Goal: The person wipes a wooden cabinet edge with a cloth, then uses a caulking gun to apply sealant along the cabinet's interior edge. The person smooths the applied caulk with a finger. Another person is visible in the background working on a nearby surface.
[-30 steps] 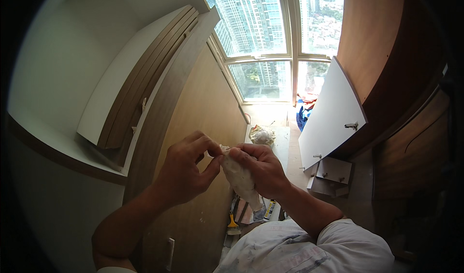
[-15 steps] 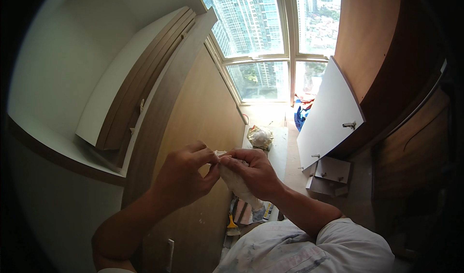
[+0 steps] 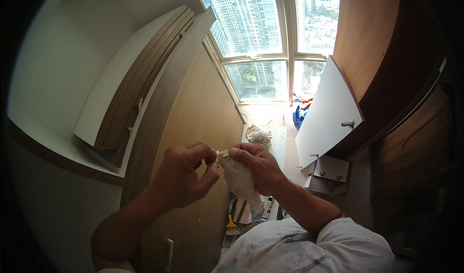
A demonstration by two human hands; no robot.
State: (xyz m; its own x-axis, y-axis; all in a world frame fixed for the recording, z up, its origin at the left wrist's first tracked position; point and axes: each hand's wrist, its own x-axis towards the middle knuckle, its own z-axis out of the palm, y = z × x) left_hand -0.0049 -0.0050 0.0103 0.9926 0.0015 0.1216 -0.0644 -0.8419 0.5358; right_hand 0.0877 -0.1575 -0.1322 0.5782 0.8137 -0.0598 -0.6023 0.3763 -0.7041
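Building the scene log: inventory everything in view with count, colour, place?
window: 1, pale frame, top
shelf: 1, white, left
stack: 1, white and brown, on shelf
wood panel: 1, tan, centre-left
brown panel: 1, brown, upper right
white panel: 1, white, centre-right
hinges: at least 2, metallic, on white panel
heap: 1, blue and red, below window
clump: 1, whitish, beyond hands
box: 1, greyish, below white panel
bundle: 1, off-white, right hand; kind unclear
brush: 1, yellow handle, bottom centre
tube: 1, yellow and black, right of brush
shirt: 1, white, bottom
left hand: 1, bare, at bundle's upper end
right hand: 1, bare, holding bundle
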